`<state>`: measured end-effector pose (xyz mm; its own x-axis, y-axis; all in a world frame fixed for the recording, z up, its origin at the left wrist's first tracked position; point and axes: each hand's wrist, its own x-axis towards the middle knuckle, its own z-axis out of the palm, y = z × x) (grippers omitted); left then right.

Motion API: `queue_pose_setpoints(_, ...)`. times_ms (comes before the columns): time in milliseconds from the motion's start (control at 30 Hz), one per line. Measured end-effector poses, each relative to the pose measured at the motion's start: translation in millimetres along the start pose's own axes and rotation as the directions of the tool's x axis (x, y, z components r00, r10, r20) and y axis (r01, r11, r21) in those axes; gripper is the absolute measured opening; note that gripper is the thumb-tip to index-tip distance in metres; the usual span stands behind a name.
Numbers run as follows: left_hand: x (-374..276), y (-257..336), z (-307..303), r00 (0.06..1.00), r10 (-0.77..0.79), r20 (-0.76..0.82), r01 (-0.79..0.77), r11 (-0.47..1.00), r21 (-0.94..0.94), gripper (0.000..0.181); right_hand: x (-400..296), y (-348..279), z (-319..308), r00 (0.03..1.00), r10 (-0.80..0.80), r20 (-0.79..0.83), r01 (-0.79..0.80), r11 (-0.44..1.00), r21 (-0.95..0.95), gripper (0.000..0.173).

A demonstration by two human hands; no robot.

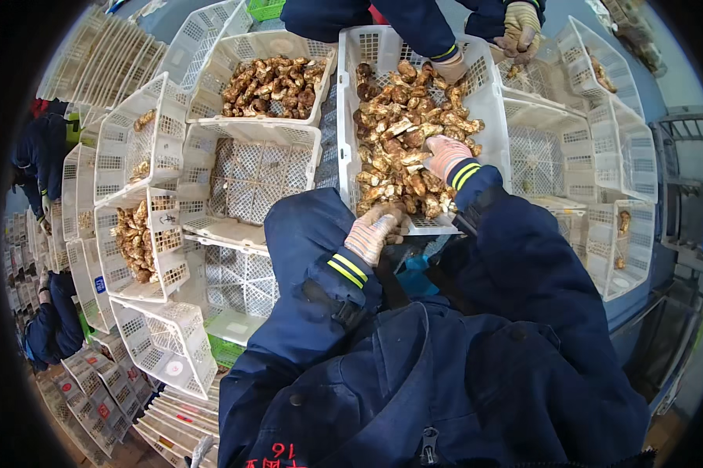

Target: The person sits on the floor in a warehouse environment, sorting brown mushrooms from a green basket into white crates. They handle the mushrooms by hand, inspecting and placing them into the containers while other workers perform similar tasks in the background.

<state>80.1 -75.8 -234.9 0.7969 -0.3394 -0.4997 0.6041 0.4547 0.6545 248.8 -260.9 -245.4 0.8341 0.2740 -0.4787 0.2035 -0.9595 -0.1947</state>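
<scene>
A white perforated plastic crate (pixel 346 117) filled with brown and cream mushrooms (pixel 404 126) lies before me. My left hand (pixel 376 231), in a striped knit glove, rests at the crate's near edge against mushrooms; its fingertips are dim, and whether it grips one cannot be told. My right hand (pixel 446 157), gloved alike, reaches over the pile from the right, its fingers touching mushrooms near the middle; a firm hold is not plain. At the far end, a co-worker's gloved hand (pixel 452 67) is in the same crate, and that person's other hand (pixel 521 32) is over a crate at the right.
A crate of mushrooms (pixel 272 88) stands at the upper left, above a crate with a bare grid floor (pixel 258 175). Tilted crates (pixel 138 245) line the left, some holding mushrooms. More crates (pixel 620 251) flank the right. Other people (pixel 53 327) sit at the far left.
</scene>
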Motion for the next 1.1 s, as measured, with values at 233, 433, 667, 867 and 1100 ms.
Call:
queue_pose_setpoints(233, 0.2, 17.7, 17.9, 0.966, 0.184, -0.184, -0.241, 0.896, -0.373, 0.045, -114.0, -57.1, -41.6, 0.917, -0.397, -0.047, 0.396, 0.888, 0.234, 0.042)
queue_pose_setpoints(433, -6.3, 20.1, 21.1, 0.963, 0.208, -0.174, -0.257, 0.901, -0.348, 0.028, -23.9, 10.5, -50.7, 0.956, -0.051, -0.289, 0.157, 0.921, 0.356, 0.041)
queue_pose_setpoints(667, 1.1, 14.9, 12.0, 0.962, 0.109, -0.250, -0.181, 0.941, -0.287, 0.017, 83.0, -8.9, -9.7, 0.999, 0.041, 0.016, -0.040, 0.998, -0.047, 0.055)
queue_pose_setpoints(867, 6.4, 5.0, 0.2, 0.935, 0.109, -0.337, -0.208, 0.940, -0.272, 0.021, 64.3, -22.9, -12.2, 0.999, -0.039, -0.007, 0.037, 0.982, -0.183, 0.041)
queue_pose_setpoints(1100, 1.7, 23.2, 14.5, 0.921, 0.179, -0.346, -0.266, 0.937, -0.225, 0.038, -55.1, -16.7, -81.5, 0.858, -0.509, 0.064, 0.502, 0.859, 0.099, 0.044)
